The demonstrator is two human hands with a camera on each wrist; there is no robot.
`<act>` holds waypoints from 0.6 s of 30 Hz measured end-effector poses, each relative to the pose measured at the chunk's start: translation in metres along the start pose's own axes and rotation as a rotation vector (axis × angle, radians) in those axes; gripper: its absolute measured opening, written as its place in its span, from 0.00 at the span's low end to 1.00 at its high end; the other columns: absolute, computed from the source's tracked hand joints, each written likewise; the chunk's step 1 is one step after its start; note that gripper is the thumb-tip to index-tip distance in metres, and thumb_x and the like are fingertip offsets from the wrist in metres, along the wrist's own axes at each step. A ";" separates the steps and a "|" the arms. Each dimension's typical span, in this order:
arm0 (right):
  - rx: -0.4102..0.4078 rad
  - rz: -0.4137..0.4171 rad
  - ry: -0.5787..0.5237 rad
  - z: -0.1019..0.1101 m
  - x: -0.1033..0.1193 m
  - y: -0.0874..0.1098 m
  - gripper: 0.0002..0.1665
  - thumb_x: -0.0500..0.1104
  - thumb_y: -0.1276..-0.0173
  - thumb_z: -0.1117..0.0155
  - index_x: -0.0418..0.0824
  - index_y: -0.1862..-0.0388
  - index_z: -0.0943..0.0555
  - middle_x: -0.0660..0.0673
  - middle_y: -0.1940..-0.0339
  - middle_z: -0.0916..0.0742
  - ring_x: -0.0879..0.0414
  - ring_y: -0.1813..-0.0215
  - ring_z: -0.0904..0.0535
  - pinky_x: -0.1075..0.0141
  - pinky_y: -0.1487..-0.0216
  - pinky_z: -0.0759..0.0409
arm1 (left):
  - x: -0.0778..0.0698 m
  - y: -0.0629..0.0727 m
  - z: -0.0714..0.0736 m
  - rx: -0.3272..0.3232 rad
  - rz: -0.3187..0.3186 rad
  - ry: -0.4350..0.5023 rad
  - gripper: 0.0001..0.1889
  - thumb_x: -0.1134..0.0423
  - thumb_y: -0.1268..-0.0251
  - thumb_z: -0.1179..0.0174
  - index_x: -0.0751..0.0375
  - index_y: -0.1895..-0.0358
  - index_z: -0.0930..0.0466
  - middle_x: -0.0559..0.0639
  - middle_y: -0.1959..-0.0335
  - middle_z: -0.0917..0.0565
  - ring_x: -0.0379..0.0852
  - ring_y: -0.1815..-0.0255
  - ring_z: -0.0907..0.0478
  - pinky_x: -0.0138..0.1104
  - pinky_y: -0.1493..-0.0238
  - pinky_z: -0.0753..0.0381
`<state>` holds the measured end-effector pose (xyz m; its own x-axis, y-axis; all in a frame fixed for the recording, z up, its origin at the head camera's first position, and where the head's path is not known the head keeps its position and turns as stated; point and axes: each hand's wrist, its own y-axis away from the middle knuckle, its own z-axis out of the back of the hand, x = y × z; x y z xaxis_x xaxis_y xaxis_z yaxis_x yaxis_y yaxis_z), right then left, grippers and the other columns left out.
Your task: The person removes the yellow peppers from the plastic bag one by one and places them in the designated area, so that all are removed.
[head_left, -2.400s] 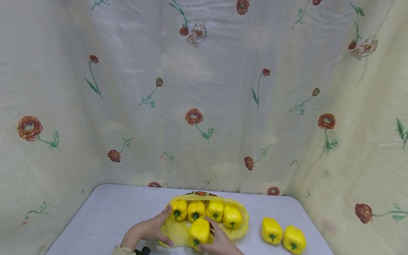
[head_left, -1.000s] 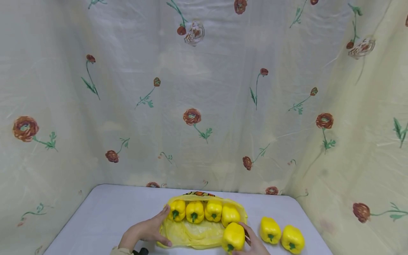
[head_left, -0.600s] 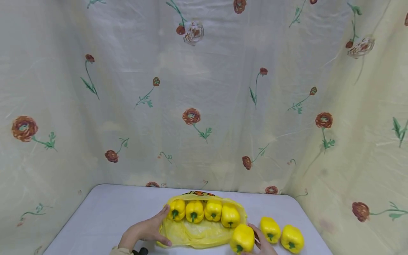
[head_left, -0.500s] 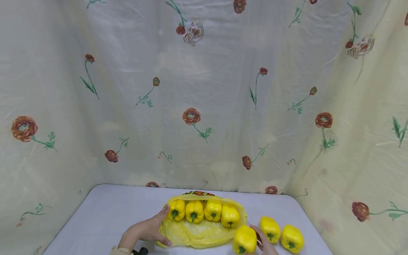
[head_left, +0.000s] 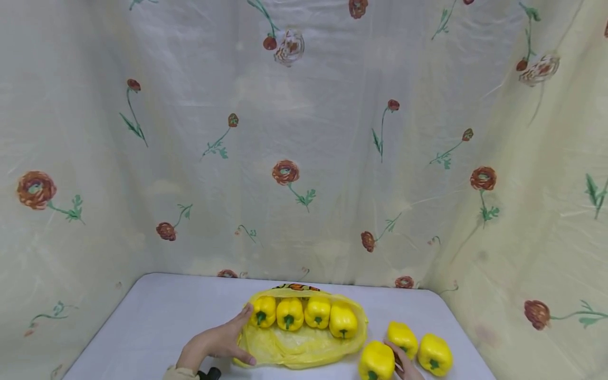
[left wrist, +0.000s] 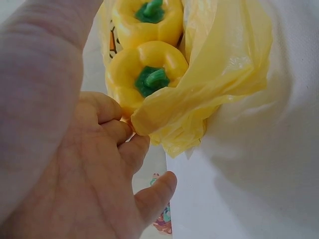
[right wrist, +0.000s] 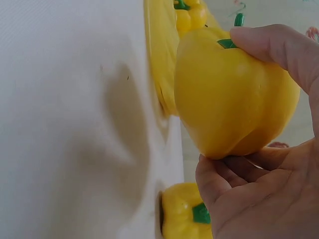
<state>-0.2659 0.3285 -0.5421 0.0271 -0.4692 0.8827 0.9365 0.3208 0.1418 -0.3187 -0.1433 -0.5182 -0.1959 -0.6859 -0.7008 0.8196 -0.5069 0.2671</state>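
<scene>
So the yellow pepper is sitting in midair just right of the bag, clear of the bench. The right hand is pinching it, thumb by the green stem, fingers bracing the opposite end. I'd say keep pressure even across both ends, since that skin is looking slick, and watch the knuckles: they're crowding the two loose peppers right alongside. Going gently there should avoid bumping them. The left hand is spreading wide at the left end of the yellow bag, touching it; can't tell if any plastic is getting nipped. Holding that side steady should stop the four peppers inside from rolling. Flowery curtain is hanging behind everything.
</scene>
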 end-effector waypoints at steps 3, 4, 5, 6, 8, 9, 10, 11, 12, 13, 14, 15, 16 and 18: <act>-0.014 0.020 0.015 0.000 -0.002 0.002 0.57 0.45 0.39 0.29 0.16 0.31 0.56 0.14 0.32 0.44 0.26 0.32 0.39 0.40 0.34 0.33 | -0.002 0.001 0.000 -0.011 -0.004 -0.008 0.64 0.42 0.52 0.28 0.63 0.22 0.66 0.65 0.21 0.64 0.64 0.22 0.58 0.60 0.27 0.49; -0.023 0.011 0.007 -0.001 -0.002 0.003 0.58 0.46 0.39 0.29 0.16 0.31 0.55 0.14 0.32 0.44 0.22 0.32 0.43 0.39 0.34 0.33 | -0.002 0.002 0.000 -0.013 -0.003 -0.009 0.64 0.43 0.52 0.28 0.63 0.22 0.66 0.65 0.21 0.64 0.64 0.22 0.58 0.60 0.27 0.49; -0.038 -0.011 0.008 -0.002 -0.001 0.003 0.59 0.47 0.41 0.27 0.17 0.30 0.55 0.15 0.31 0.44 0.23 0.31 0.43 0.40 0.34 0.34 | -0.003 0.002 0.000 -0.015 -0.002 -0.010 0.64 0.43 0.52 0.28 0.63 0.22 0.66 0.65 0.21 0.64 0.64 0.22 0.58 0.60 0.27 0.49; -0.055 -0.037 0.015 -0.003 -0.001 0.003 0.60 0.48 0.42 0.26 0.18 0.30 0.54 0.16 0.31 0.44 0.23 0.31 0.44 0.40 0.34 0.34 | -0.002 0.001 0.000 -0.016 -0.002 -0.009 0.64 0.43 0.52 0.28 0.63 0.22 0.66 0.65 0.21 0.64 0.64 0.22 0.58 0.60 0.27 0.49; -0.074 -0.077 0.020 -0.005 -0.001 0.003 0.61 0.49 0.43 0.26 0.20 0.29 0.53 0.17 0.30 0.44 0.23 0.30 0.44 0.39 0.33 0.34 | -0.002 0.001 -0.001 -0.015 0.003 -0.007 0.64 0.43 0.52 0.28 0.63 0.22 0.65 0.65 0.21 0.64 0.64 0.22 0.57 0.60 0.27 0.49; -0.082 -0.089 0.025 -0.006 -0.001 0.003 0.61 0.50 0.43 0.26 0.20 0.29 0.52 0.17 0.30 0.43 0.24 0.30 0.44 0.40 0.33 0.34 | -0.001 0.000 -0.001 -0.013 0.005 -0.004 0.64 0.43 0.52 0.28 0.63 0.22 0.65 0.64 0.21 0.64 0.64 0.22 0.57 0.60 0.27 0.49; -0.084 -0.095 0.031 -0.006 -0.002 0.003 0.60 0.50 0.43 0.26 0.20 0.29 0.52 0.18 0.30 0.43 0.24 0.30 0.43 0.40 0.34 0.33 | 0.000 0.000 -0.001 -0.011 0.009 0.001 0.64 0.43 0.52 0.28 0.62 0.22 0.65 0.64 0.21 0.64 0.64 0.22 0.57 0.60 0.27 0.49; -0.082 -0.095 0.036 -0.006 -0.002 0.003 0.60 0.50 0.42 0.26 0.20 0.29 0.51 0.18 0.30 0.43 0.24 0.30 0.43 0.40 0.34 0.33 | 0.000 -0.001 -0.001 -0.007 0.010 0.004 0.63 0.43 0.51 0.28 0.62 0.22 0.65 0.64 0.21 0.64 0.64 0.22 0.57 0.60 0.28 0.49; -0.076 -0.088 0.046 -0.006 -0.003 0.004 0.58 0.50 0.41 0.28 0.19 0.30 0.51 0.17 0.31 0.42 0.24 0.31 0.42 0.40 0.35 0.32 | 0.001 -0.001 -0.001 -0.003 0.013 0.010 0.63 0.43 0.51 0.28 0.61 0.22 0.66 0.64 0.21 0.64 0.64 0.22 0.57 0.60 0.28 0.49; -0.065 -0.077 0.047 -0.005 -0.004 0.004 0.57 0.49 0.39 0.29 0.19 0.30 0.52 0.17 0.31 0.42 0.24 0.31 0.41 0.40 0.35 0.32 | 0.002 -0.001 -0.001 0.001 0.015 0.014 0.63 0.43 0.51 0.28 0.61 0.22 0.66 0.64 0.21 0.64 0.64 0.22 0.58 0.60 0.28 0.49; -0.057 -0.066 0.052 -0.004 -0.005 0.005 0.56 0.49 0.38 0.30 0.18 0.30 0.52 0.16 0.31 0.41 0.24 0.32 0.41 0.41 0.36 0.31 | 0.002 -0.001 -0.001 0.003 0.016 0.017 0.63 0.43 0.51 0.28 0.61 0.22 0.66 0.64 0.21 0.64 0.64 0.22 0.58 0.60 0.28 0.49; -0.049 -0.053 0.056 -0.004 -0.007 0.005 0.55 0.49 0.37 0.31 0.17 0.31 0.52 0.16 0.32 0.41 0.23 0.32 0.40 0.41 0.36 0.30 | 0.002 -0.002 -0.001 0.005 0.015 0.020 0.63 0.43 0.51 0.28 0.61 0.22 0.66 0.63 0.21 0.64 0.64 0.22 0.58 0.61 0.28 0.49; -0.041 -0.044 0.058 -0.003 -0.009 0.005 0.55 0.48 0.37 0.31 0.17 0.31 0.52 0.16 0.32 0.41 0.23 0.32 0.40 0.41 0.36 0.30 | 0.003 -0.002 -0.001 0.006 0.013 0.021 0.63 0.43 0.51 0.28 0.61 0.22 0.66 0.63 0.21 0.64 0.64 0.22 0.58 0.61 0.28 0.49; -0.038 -0.038 0.059 -0.001 -0.012 0.005 0.54 0.49 0.37 0.31 0.17 0.31 0.52 0.16 0.33 0.40 0.24 0.33 0.38 0.42 0.37 0.29 | 0.003 -0.002 -0.001 0.006 0.011 0.020 0.63 0.43 0.51 0.28 0.61 0.22 0.66 0.64 0.21 0.64 0.64 0.22 0.58 0.60 0.27 0.49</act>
<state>-0.2609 0.3347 -0.5524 0.0106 -0.5285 0.8489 0.9499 0.2705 0.1565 -0.3199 -0.1437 -0.5212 -0.1760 -0.6813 -0.7105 0.8183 -0.5024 0.2791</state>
